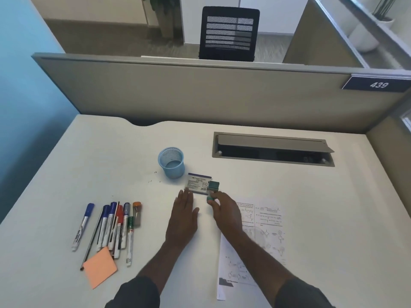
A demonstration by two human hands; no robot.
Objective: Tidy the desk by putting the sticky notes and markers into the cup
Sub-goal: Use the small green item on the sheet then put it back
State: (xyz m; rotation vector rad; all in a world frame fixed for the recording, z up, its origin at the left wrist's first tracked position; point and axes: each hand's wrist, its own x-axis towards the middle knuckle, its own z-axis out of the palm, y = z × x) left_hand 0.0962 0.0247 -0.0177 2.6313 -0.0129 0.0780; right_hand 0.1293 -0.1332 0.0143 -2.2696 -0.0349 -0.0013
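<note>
A light blue mesh cup stands upright at the middle of the white desk. Several markers lie side by side at the front left, with an orange sticky note pad just in front of them. A small labelled packet lies right of the cup. My left hand lies flat with straight fingers, its fingertips at the packet's near left corner. My right hand pinches a small teal object at the packet's right end.
A printed sheet of paper lies under my right forearm. An open cable tray slot is set in the desk behind it. A grey partition borders the desk's far edge, a blue wall stands at left.
</note>
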